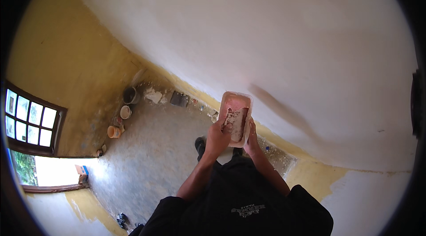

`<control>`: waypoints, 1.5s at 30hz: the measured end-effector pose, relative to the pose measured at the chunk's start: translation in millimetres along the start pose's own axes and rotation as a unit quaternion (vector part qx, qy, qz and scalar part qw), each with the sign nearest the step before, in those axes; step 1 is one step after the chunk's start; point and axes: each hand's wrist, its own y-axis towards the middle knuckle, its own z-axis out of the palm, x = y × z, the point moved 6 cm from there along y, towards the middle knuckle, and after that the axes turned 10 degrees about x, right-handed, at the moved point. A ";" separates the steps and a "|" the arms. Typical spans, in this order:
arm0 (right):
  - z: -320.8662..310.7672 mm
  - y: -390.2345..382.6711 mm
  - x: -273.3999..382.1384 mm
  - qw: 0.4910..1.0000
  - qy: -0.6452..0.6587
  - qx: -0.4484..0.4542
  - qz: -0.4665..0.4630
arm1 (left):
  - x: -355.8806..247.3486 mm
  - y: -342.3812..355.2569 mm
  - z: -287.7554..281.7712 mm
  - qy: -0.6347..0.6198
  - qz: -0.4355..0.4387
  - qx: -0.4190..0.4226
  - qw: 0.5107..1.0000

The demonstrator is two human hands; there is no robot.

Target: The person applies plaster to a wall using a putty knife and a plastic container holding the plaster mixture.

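In front of my body I hold a shallow pink plastic tray [236, 99] with rounded corners, tilted toward me. My right hand [251, 142] grips its lower right side, fingers partly hidden behind it. Inside the tray lies a flat brown rectangular block [236, 123], smeared with flaky white residue; I cannot make out its exact kind. My left hand [217, 139] is closed at the block's left edge, with its fingertips partly hidden. Pink, wet-looking material [236, 103] shows above the block.
A white-coated wall [288, 36] rises close ahead, with yellow paint along its foot. Along the left wall stand a dark bucket [130, 95], a white bucket [125, 112] and an orange tub [114, 132]. A dark flat panel [179, 99] and debris lie by the wall. A carton [82, 171] sits near the doorway.
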 end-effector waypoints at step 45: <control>80.3 54.6 -79.7 0.983 0.044 -0.177 0.003 | -32.7 25.5 -136.8 0.239 0.188 -0.009 0.953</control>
